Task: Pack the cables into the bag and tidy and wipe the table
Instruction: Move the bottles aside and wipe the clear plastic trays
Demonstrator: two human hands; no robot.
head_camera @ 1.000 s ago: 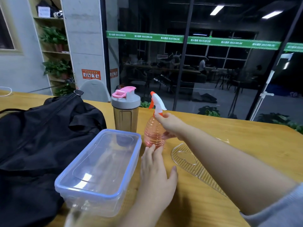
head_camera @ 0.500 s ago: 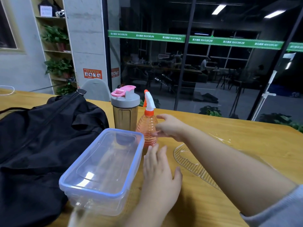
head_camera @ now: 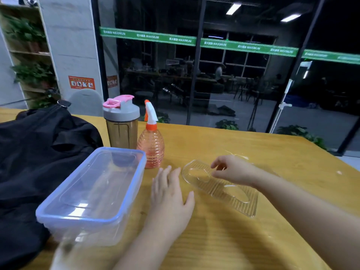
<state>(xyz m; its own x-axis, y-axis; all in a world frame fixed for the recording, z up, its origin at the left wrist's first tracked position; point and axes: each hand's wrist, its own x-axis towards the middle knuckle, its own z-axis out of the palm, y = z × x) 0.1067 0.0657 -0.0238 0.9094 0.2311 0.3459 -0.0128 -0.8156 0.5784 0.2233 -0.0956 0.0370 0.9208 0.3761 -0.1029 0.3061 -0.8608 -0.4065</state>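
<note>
Your left hand (head_camera: 169, 197) lies flat on the tabletop (head_camera: 224, 236), fingers straight, holding nothing, just right of the clear lidded box (head_camera: 93, 193). Your right hand (head_camera: 233, 170) hovers over the round end of the clear ribbed tray (head_camera: 220, 187), fingers loosely curled; whether they touch the tray, you cannot tell.

The black bag (head_camera: 39, 158) fills the left side and runs off the frame's left and bottom edges; the box touches it. Behind the box, close together: the shaker bottle (head_camera: 121, 123) with grey lid and pink cap, upright, and the orange spray bottle (head_camera: 151, 141), upright, just beside it.

Open wood lies right of and behind the tray, out to the tabletop's far edge and right corner. Bare wood also shows near you, between your forearms.

Surface: yellow wood grain. Beyond: dark glass wall with a green banner strip, a plant shelf at left.
</note>
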